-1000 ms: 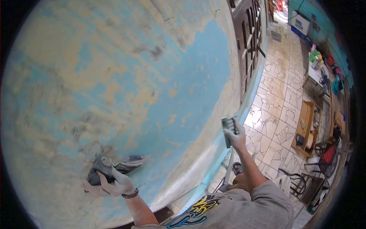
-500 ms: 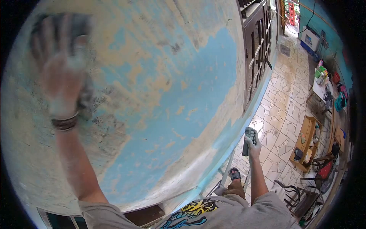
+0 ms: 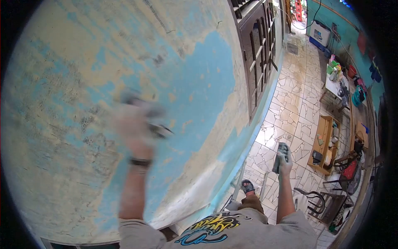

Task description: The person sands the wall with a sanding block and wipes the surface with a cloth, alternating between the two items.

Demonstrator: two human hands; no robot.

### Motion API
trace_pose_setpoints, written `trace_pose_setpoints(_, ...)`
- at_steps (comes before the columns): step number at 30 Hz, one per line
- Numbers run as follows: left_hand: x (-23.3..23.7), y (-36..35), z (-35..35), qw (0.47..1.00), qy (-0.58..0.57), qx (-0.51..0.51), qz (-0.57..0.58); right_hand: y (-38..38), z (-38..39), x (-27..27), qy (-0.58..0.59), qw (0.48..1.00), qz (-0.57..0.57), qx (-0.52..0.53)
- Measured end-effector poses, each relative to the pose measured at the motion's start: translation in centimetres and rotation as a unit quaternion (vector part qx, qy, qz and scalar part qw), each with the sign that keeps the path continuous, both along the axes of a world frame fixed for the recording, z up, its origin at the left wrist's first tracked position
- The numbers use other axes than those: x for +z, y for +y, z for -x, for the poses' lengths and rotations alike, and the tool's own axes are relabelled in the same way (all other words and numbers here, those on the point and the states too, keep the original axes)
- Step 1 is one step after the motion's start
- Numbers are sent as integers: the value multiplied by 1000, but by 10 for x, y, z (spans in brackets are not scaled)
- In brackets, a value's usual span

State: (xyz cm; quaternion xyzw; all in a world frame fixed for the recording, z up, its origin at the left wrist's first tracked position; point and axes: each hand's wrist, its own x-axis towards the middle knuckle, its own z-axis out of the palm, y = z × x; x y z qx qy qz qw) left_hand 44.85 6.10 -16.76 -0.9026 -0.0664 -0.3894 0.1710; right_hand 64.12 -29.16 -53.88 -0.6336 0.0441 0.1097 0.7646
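My left hand (image 3: 134, 122), dusty and smeared by motion, is at the wall (image 3: 199, 108), whose surface is patchy blue and cream. A dark piece of sandpaper (image 3: 159, 129) shows at its fingers, blurred, with part of it hidden by the hand. A dark band (image 3: 141, 162) circles that wrist. Lower on the right, away from the wall, my right hand (image 3: 285, 162) is closed around a dark grey block (image 3: 277, 161). Pale dust covers its fingers.
A brown window frame with bars (image 3: 257, 54) is set in the wall. On the tiled floor (image 3: 286, 112) stand a wooden box (image 3: 321, 145) with items inside, chairs (image 3: 329, 209) and a cluttered table (image 3: 335, 85). My sandalled foot (image 3: 248, 186) shows below, beside pale metal bars.
My left hand has swept right and down across the wall with the sandpaper. My right hand still holds the block, now tilted. The view has shifted slightly.
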Motion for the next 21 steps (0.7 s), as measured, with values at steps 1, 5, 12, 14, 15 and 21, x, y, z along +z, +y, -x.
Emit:
trace_pose_setpoints(1, 65, 9, 13, 987, -52, 33, -150, -8, -8, -16, -8, 1000, 12, -13)
trace_pose_setpoints(5, 278, 71, 49, 709, -115, 279, -637, -2, -16, 3, -19, 999, -24, -33)
trace_pose_setpoints(12, 37, 78, -123, 962, 74, 30, -263, 40, 1, 12, 2, 998, -62, 28)
trace_pose_setpoints(14, -127, 62, -126, 954, 204, 49, -213, 44, 10, 13, 27, 995, -91, 34)
trace_pose_setpoints(15, -222, 68, -112, 953, 272, 17, -135, 44, 13, 15, 32, 993, -103, 39)
trace_pose_setpoints(21, -288, 10, -15, 966, 205, -39, 151, 31, 19, 24, -4, 996, -43, 78)
